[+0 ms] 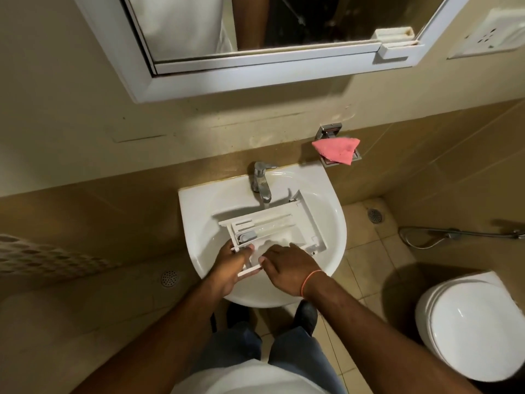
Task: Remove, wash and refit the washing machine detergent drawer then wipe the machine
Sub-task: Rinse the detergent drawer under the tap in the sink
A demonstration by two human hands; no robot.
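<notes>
Your left hand has its grip curled round the near end of the drawer, while your right hand rests on it with fingers spread flat, pinching nothing. The one drawer is white plastic, long and divided into compartments with a grey part near your left hand, lying slantwise in the single white sink under the one tap. One pink cloth sits on the wall holder beyond.
</notes>
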